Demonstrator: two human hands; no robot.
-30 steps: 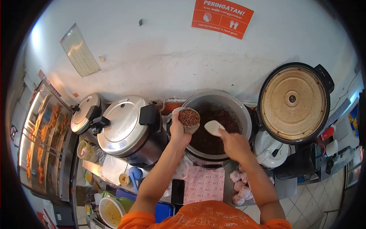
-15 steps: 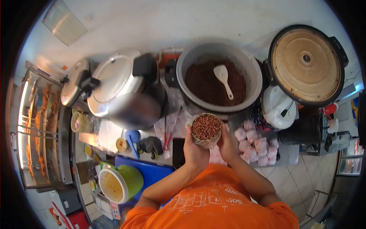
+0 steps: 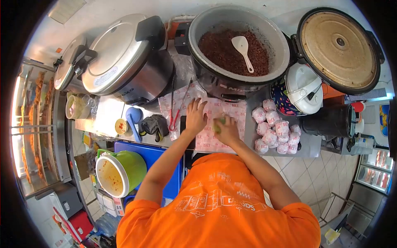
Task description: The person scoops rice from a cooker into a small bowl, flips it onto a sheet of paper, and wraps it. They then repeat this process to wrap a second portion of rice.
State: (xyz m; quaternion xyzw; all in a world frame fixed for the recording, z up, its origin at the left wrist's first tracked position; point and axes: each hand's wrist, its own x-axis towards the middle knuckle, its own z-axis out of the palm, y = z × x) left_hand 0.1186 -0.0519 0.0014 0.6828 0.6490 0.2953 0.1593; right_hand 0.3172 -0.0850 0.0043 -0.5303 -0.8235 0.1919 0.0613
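Note:
My left hand [image 3: 195, 117] is open, fingers spread over the left edge of a sheet of red-printed wrapping paper [image 3: 235, 110]. The sheet lies flat on the counter in front of me. Fingers curled, my right hand [image 3: 228, 133] grips a small green object [image 3: 218, 124] low over the middle of the paper. Motion blur and the fingers hide much of it, so I cannot tell its kind. Just right of the paper, several wrapped bundles [image 3: 282, 128] in the same print are piled up. Red-handled tongs [image 3: 175, 118] lie left of my left hand.
Behind the paper stands an open rice cooker [image 3: 198, 49] of dark red-brown rice with a white paddle [image 3: 243, 53]. Closed cookers [image 3: 118, 53] stand left, a white-lidded pot [image 3: 304, 89] right. A blue ladle [image 3: 133, 120], a dark cloth [image 3: 154, 125] and a green bucket [image 3: 132, 169] are leftward.
The rice-filled bowl that both hands held up is gone from view in that form. My hands have lowered and parted over the paper, the right gripping a green object. The view has tilted down.

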